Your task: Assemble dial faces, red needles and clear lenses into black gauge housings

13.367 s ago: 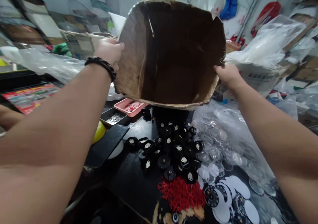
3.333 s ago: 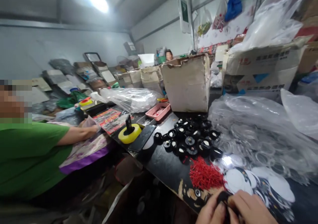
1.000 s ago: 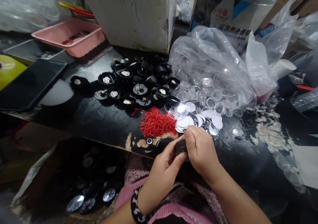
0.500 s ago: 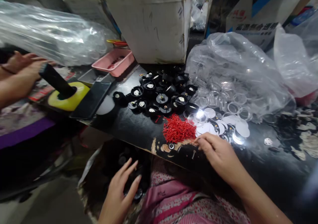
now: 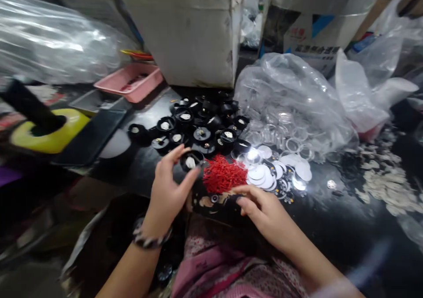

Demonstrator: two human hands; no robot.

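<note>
My left hand has its thumb and fingers around a black round housing with a white piece inside, at the near edge of a heap of similar black housings. Close to the heap's front lies a pile of thin red pieces. My right hand is just in front of that pile, thumb and fingertips drawn together. Whatever they may hold is too small and blurred to tell. White discs lie beyond my right hand. A small ring-shaped part sits between the hands.
A plastic bag of clear rings stands behind the discs. Pale flat pieces spread at the right. Leftward are a pink tray, a black slab and a yellow round object. A large carton stands behind.
My left hand has risen from the container below the table to the black housing on the tabletop. My right hand stays by the red pile. The view has shifted; the neighbour's hands are out of sight.
</note>
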